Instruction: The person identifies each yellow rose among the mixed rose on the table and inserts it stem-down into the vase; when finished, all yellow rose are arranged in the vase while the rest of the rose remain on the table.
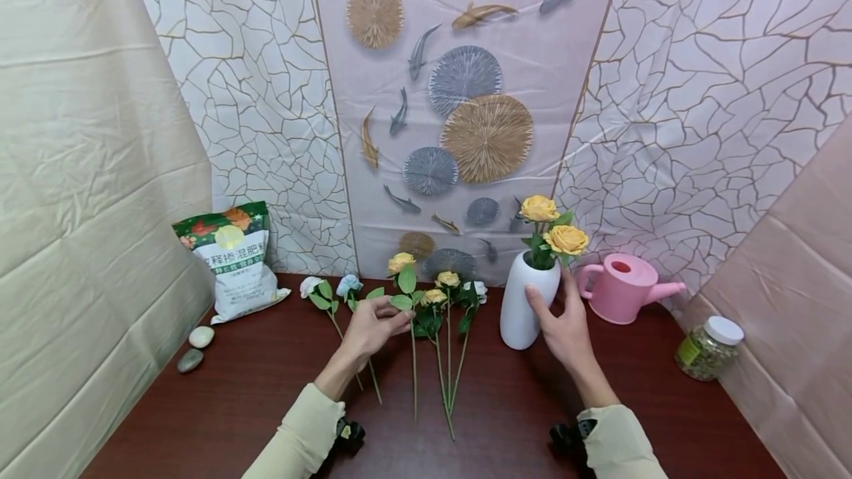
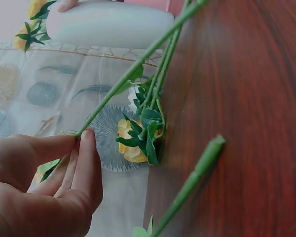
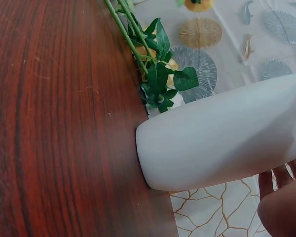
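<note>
My left hand point(image 1: 373, 327) pinches the green stem point(image 2: 133, 71) of a yellow rose point(image 1: 401, 263) between thumb and fingertips, just below its bloom and leaves. The stem slants upward across the left wrist view. At the right, my right hand point(image 1: 564, 324) grips a white vase point(image 1: 522, 309) near its top, thumb in front and fingers behind. Two yellow roses point(image 1: 566, 239) stand in the vase's mouth. Between the hands lie more yellow roses point(image 1: 447, 279) and a white rose point(image 1: 475, 289), stems toward me. Left of my left hand are a white rose point(image 1: 310, 286) and a blue rose point(image 1: 349, 284).
A pink watering can point(image 1: 624, 290) stands behind the vase to the right, with a lidded jar point(image 1: 709, 348) beyond it. On the left are a fertilizer bag point(image 1: 239, 265) and two stones point(image 1: 201, 336). Patterned cloth point(image 1: 426, 117) hangs behind the dark wooden table point(image 1: 492, 405).
</note>
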Demonstrator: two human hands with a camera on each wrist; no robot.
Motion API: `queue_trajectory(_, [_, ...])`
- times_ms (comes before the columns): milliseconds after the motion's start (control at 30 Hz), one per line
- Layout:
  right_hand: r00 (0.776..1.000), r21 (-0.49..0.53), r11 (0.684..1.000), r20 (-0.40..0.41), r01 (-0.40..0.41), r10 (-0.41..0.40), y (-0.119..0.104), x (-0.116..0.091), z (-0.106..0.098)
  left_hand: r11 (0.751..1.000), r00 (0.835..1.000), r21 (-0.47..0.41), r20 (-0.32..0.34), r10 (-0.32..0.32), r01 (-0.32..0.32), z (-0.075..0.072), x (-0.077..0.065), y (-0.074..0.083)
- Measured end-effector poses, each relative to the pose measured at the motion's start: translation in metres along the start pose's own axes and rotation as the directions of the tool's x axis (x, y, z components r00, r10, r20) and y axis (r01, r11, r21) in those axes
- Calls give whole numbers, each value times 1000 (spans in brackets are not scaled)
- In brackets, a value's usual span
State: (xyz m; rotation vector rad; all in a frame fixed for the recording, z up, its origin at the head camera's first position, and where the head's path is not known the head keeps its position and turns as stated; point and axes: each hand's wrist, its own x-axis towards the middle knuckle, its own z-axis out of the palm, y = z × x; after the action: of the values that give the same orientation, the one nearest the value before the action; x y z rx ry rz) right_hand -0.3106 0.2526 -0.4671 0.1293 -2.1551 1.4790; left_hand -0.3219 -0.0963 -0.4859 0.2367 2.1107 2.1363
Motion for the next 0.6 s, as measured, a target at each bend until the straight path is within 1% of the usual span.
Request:
queue_trajectory(133, [1000,-3,1000,-2,1,-1,0,1,0,998,1000,-60,-10,27,-28,2,2,3])
queue_trajectory(200, [1000,-1,1000,-3,2,-2,0,1,0,994,999,-102,-19,31,-33,2,1,5])
queue_trajectory(267, [1000,4,1000,-4,0,0,1,1,0,988,999,-151,-12,38,-39,3,0,7])
queue_trajectory(367, [1000,6,1000,-4,-2,2,1,0,0,980,998,-190,-4,57,-57,5,-2,14])
queue_trajectory(433, [1000,8,1000,-4,-1,1,2,0,0,975,997,-206,-2,82,-80,6,-3,19])
queue_trajectory(467, [1000,7,1000,-5,-1,1,2,0,0,975,995,-200,-7,97,-96,7,-4,22])
queue_trajectory(600, [1000,7,1000,-3,5,-5,1,0,1,970,991,-202,-40,131,-137,7,-5,33])
